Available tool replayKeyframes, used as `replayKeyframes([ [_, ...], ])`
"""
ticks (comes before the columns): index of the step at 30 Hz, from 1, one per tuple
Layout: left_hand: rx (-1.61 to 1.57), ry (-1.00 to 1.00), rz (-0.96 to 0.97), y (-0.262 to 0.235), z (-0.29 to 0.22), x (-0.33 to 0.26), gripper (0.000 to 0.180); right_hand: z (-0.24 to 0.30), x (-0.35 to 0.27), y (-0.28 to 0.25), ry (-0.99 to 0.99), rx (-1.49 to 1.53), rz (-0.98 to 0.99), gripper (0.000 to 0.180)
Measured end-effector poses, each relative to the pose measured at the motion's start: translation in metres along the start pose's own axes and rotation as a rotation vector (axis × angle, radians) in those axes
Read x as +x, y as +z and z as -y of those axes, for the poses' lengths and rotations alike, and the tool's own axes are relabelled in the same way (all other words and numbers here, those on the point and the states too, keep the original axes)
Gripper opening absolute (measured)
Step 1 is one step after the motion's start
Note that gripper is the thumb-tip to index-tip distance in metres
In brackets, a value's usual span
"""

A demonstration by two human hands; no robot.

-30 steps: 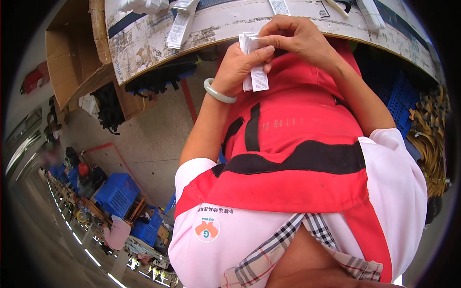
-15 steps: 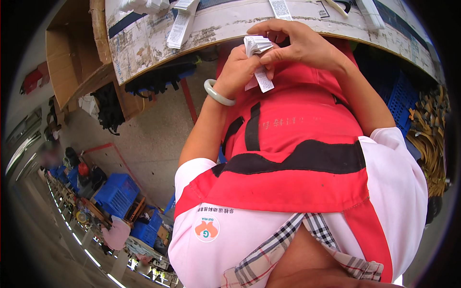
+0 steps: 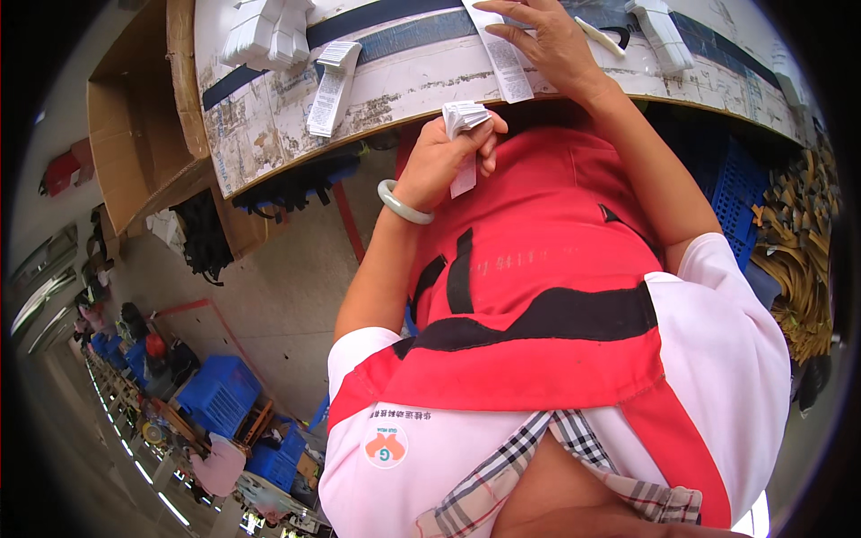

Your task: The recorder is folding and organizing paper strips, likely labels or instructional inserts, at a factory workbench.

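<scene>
My left hand (image 3: pixel 439 160) is closed around a folded wad of white printed labels (image 3: pixel 465 117), just off the table's near edge and in front of the red apron. A strip end hangs below its fingers. Over the tabletop, my right hand (image 3: pixel 558 47) has its fingers stretched out and apart. They reach across a long white label strip (image 3: pixel 508 70) that lies on the table; whether the fingertips press on it I cannot tell. Further left on the table lies another folded label strip (image 3: pixel 332 94).
Piled white label bundles (image 3: pixel 265 36) sit at the table's far left, with one more label bundle (image 3: pixel 662 40) to the right. Beside it lies a white-handled tool (image 3: pixel 601 38). An open cardboard box (image 3: pixel 139 117) stands left of the worn table (image 3: pixel 395 94); a blue crate (image 3: pixel 737 197) is below right.
My right hand has left the wad and moved up over the strip on the table. My left hand, still holding the wad, has shifted slightly lower in the picture.
</scene>
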State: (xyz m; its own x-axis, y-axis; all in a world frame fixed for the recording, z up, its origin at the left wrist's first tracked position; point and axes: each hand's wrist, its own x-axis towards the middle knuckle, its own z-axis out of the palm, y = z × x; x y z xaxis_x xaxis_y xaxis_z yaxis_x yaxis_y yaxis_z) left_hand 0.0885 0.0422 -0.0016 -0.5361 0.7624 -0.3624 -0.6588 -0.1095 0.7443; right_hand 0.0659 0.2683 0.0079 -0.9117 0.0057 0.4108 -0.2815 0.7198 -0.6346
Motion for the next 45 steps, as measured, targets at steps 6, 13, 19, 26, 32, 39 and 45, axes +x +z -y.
replayKeyframes([
  [6,0.112,0.133,-0.083,-0.002,-0.005,0.011,0.017,-0.02,0.004,0.009,-0.032,-0.058,-0.016,0.011],
  [13,0.288,0.308,-0.272,0.0,-0.024,0.028,0.018,-0.018,-0.004,0.002,0.116,0.129,-0.028,0.011],
  [19,0.311,0.212,-0.336,-0.002,-0.024,0.026,0.018,-0.036,-0.021,-0.05,0.089,-0.374,-0.099,0.017],
  [26,0.246,0.208,-0.271,-0.004,-0.015,0.034,0.016,-0.068,-0.043,-0.065,0.165,-0.431,-0.123,0.015],
  [32,0.253,0.219,-0.31,-0.006,-0.014,0.028,0.015,-0.084,-0.046,-0.077,0.541,0.178,-0.124,0.024],
  [39,0.263,0.239,-0.32,-0.009,-0.007,0.029,0.015,-0.054,-0.031,-0.08,0.733,0.978,-0.366,0.013],
  [45,0.26,0.234,-0.304,-0.009,-0.008,0.029,0.015,-0.07,-0.062,-0.072,0.447,0.02,-0.258,0.026],
])
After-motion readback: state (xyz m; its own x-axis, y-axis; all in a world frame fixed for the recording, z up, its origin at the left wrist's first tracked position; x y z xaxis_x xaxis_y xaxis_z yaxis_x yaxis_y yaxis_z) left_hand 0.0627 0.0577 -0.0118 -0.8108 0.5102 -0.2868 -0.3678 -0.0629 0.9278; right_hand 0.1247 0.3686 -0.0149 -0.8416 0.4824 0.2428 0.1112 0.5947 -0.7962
